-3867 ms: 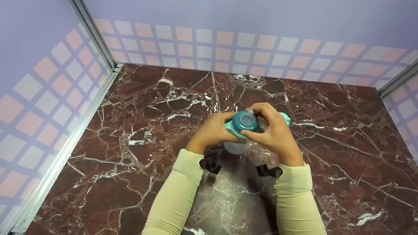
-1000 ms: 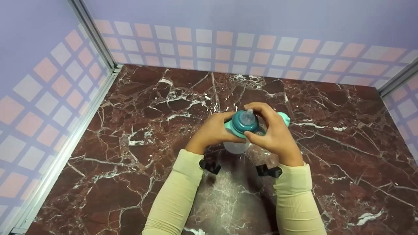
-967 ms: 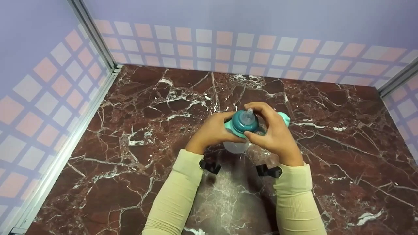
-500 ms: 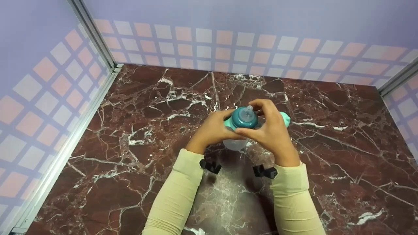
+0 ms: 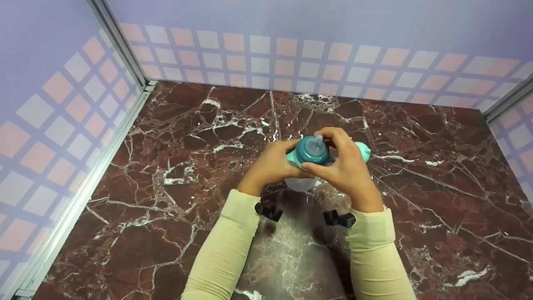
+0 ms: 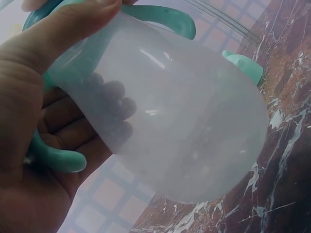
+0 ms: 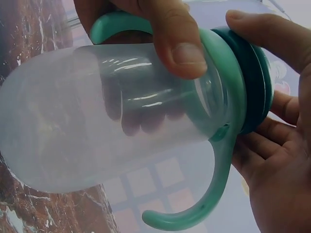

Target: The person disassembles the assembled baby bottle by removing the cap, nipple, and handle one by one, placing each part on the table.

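Baby bottle (image 6: 180,107) is gripped by your left hand (image 5: 272,164); your right hand (image 5: 346,166) pinches its teal collar (image 7: 252,82) on top.

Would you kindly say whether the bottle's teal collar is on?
On: the right wrist view shows the teal collar against the bottle's mint handle ring; how tightly, I cannot tell.

Left fingers (image 6: 73,131) blur behind the frosted bottle (image 6: 194,121), its teal collar (image 6: 38,17) cropped in the left wrist view.
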Tool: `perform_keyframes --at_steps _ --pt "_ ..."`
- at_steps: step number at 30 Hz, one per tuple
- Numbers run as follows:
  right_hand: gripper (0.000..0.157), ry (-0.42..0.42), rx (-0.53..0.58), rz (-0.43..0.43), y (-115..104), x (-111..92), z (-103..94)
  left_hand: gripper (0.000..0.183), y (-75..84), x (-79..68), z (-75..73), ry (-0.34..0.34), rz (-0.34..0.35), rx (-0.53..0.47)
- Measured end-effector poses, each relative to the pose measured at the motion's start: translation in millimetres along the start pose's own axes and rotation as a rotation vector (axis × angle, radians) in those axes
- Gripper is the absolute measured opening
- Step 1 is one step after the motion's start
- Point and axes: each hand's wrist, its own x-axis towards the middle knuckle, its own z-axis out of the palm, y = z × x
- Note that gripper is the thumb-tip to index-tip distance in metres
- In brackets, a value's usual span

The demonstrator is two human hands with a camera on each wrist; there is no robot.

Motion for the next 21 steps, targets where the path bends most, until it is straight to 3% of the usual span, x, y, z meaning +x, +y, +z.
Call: perform_keyframes --at_steps 8,21 --pt "0.063 -0.064 0.099 -0.034 2.6 -0.9 -4.5 0.066 -1.7 -0.6 1.4 -0.011 -0.004 -0.022" --pt "0.065 -0.07 0.179 -0.084 2.2 -1.7 -6.5 0.064 -0.2 -1.8 1.9 -0.028 -0.007 -0.098"
